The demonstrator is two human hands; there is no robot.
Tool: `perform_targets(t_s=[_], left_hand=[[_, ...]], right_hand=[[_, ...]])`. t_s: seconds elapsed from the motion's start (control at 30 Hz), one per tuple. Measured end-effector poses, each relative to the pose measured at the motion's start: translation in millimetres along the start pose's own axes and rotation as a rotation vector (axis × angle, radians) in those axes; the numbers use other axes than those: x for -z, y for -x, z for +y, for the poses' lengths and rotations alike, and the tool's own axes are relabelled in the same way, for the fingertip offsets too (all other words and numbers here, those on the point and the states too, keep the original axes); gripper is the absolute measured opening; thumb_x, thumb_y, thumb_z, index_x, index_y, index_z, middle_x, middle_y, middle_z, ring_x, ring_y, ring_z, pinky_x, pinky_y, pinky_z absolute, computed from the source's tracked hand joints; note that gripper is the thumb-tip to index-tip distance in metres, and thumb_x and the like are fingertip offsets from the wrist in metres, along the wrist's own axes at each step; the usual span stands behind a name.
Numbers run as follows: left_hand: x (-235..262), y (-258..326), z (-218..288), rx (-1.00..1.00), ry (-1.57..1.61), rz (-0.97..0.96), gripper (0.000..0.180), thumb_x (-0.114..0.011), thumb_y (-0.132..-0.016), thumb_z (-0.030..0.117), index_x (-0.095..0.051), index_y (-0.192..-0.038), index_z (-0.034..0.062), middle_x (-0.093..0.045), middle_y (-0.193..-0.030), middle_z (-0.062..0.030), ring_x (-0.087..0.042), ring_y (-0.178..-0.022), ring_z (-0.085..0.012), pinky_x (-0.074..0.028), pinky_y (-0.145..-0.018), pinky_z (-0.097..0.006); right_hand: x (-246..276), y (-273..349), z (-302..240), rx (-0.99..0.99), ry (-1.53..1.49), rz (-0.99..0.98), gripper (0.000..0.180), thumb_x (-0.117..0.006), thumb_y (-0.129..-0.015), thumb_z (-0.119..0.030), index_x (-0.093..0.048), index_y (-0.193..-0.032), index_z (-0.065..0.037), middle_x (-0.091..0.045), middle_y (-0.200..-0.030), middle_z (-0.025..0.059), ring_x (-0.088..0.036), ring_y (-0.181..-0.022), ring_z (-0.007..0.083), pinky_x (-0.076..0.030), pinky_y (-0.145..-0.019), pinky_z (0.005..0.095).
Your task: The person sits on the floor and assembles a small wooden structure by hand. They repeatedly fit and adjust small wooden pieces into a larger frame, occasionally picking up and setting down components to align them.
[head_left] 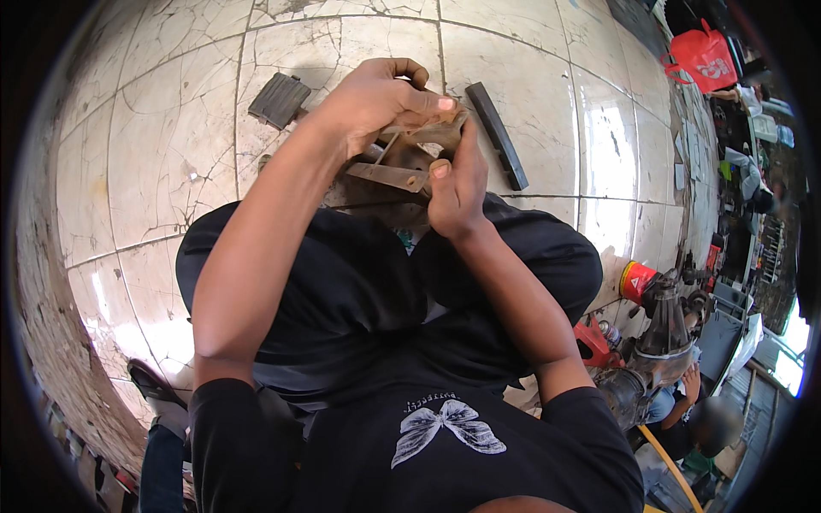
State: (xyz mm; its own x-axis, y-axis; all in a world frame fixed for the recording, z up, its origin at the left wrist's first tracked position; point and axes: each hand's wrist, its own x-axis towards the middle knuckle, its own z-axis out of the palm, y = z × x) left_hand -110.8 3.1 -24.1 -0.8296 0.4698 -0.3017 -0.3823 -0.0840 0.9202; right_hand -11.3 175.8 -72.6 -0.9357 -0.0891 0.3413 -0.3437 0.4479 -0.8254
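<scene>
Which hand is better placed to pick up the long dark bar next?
Probably the right hand: the bar lies on its side of the metal piece. The left hand comes in from the opposite side and would likely reach across. Both hands hold that piece, so the right must first let go.
</scene>
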Motion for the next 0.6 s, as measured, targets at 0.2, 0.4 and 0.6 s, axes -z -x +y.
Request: perform_targets(t_s=[0.2,0.4,0.6], left_hand=[[11,3,1,-0.109,-0.2,0.107,0.026,-0.089,-0.082,0.01,-0.071,-0.097,-0.0022,-0.07,-0.074,-0.0069,-0.064,-0.068,-0.0144,-0.051,-0.064,-0.03],[19,22,-15,-0.143,-0.759,0.281,0.017,-0.083,-0.082,0.009,-0.078,-0.096,0.0002,-0.079,-0.088,-0.0165,-0.077,-0.083,-0.0284,-0.059,-0.079,-0.039],[28,-7,-41,-0.016,-0.811,0.247,0.024,-0.081,-0.084,0.006,-0.084,-0.108,0.0048,-0.081,-0.095,-0.0179,-0.079,-0.088,-0.0305,-0.06,-0.086,-0.04]], right_hand=[[-2,-3,11,0.053,-0.085,0.029,0.078,-0.052,-0.107,-0.05,-0.04,-0.154,0.011,-0.071,-0.123,0.0274,-0.072,-0.114,0.0405,-0.054,-0.098,0.0435],[3,-12,8,-0.146,-0.226,0.112,0.058,-0.044,-0.115,-0.042,-0.057,-0.144,0.007,-0.074,-0.109,0.0127,-0.055,-0.08,0.0109,-0.047,-0.077,0.0278],[1,-15,12,-0.189,-0.292,0.144,0.056,-0.045,-0.115,-0.043,-0.062,-0.139,0.006,-0.071,-0.1,0.0064,-0.05,-0.077,0.0087,-0.044,-0.074,0.0265]])
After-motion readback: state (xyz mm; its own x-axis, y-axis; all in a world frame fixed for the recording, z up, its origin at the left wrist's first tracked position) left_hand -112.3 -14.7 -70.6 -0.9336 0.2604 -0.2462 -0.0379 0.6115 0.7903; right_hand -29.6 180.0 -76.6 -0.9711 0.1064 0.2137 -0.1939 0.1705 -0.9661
